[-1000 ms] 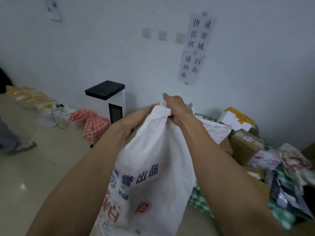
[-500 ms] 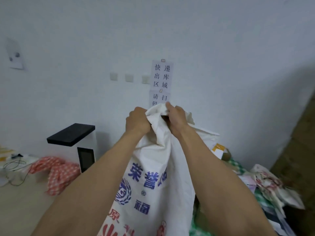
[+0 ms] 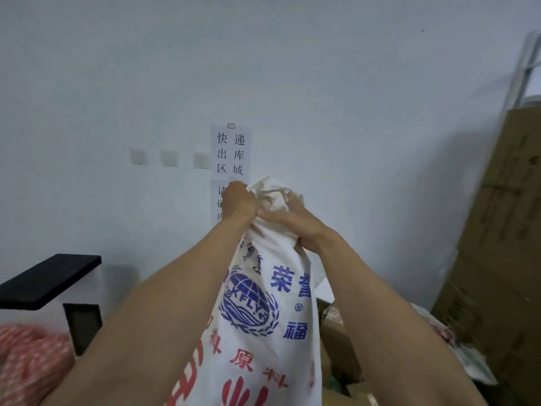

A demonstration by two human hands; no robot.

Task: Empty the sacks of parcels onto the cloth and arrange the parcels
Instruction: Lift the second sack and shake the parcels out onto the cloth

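Against a pale wall with a taped paper notice (image 3: 231, 153), a person's left hand (image 3: 238, 202) and right hand (image 3: 292, 227), side by side, clench the bunched end of a printed white sack (image 3: 263, 317) held high, apparently to shake its contents down toward parcels (image 3: 336, 338) below.

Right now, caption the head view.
Left hand and right hand grip a printed white sack by its bunched end.
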